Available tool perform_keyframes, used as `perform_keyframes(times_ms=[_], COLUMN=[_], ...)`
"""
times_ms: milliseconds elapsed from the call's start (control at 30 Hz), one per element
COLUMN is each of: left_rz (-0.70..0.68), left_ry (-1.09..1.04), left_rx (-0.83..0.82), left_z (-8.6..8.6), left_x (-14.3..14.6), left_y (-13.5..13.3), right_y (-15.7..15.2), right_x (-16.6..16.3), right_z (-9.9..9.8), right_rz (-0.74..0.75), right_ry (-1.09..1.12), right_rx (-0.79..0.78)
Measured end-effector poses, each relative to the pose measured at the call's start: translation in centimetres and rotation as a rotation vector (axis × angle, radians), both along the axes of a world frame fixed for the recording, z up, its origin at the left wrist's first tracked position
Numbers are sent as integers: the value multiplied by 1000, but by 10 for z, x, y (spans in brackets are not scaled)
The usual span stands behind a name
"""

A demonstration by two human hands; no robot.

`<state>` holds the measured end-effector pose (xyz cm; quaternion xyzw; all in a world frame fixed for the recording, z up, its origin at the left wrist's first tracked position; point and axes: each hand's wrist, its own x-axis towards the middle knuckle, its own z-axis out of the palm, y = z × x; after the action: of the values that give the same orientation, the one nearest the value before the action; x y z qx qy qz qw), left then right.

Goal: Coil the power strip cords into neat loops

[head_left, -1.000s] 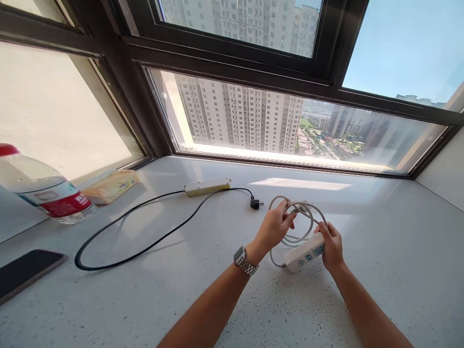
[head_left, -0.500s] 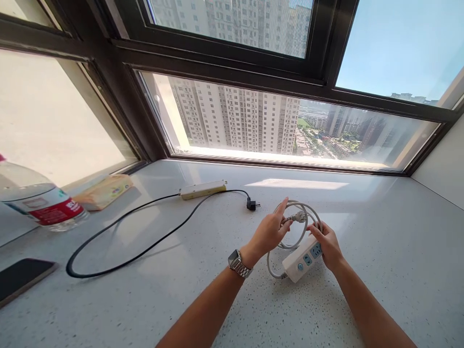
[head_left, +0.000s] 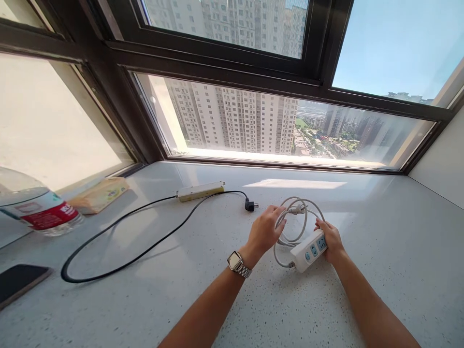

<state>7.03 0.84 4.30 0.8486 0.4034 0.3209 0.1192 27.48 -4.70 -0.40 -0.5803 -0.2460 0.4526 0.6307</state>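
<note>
White power strip (head_left: 308,253) sits at four o'clock in my head view, on or just above the windowsill (head_left: 145,311); my right hand (head_left: 331,239) clasps its two-o'clock end, I judge to steady it; my left hand (head_left: 265,226) closes on the coiled cord (head_left: 290,240) at its nine-o'clock side, presumably so the loops hold together; a black-corded bar (head_left: 201,192) lies well apart, toward ten o'clock.

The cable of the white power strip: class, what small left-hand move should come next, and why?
Perhaps the left hand should draw the loops of the cable closer together: it holds them at one side, they spread loosely with the plug among them, and the right hand holds the power strip.
</note>
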Motion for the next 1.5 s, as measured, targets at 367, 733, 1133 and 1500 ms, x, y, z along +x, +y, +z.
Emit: perform_keyframes(times_ms=[367, 733, 1133, 1500], left_rz=[17, 91, 435, 267], left_ry=[-6, 33, 144, 321], left_rx=[-92, -137, -185, -283], left_z=[-8, 0, -21, -34], left_x=[-5, -12, -68, -70], left_y=[10, 15, 63, 76], right_y=[0, -14, 4, 10], right_x=[138, 142, 66, -26], right_z=[-24, -33, -15, -14], right_rz=[-973, -897, -617, 65], right_ry=[-240, -1013, -1482, -1334], right_rx=[-38, -412, 190, 486])
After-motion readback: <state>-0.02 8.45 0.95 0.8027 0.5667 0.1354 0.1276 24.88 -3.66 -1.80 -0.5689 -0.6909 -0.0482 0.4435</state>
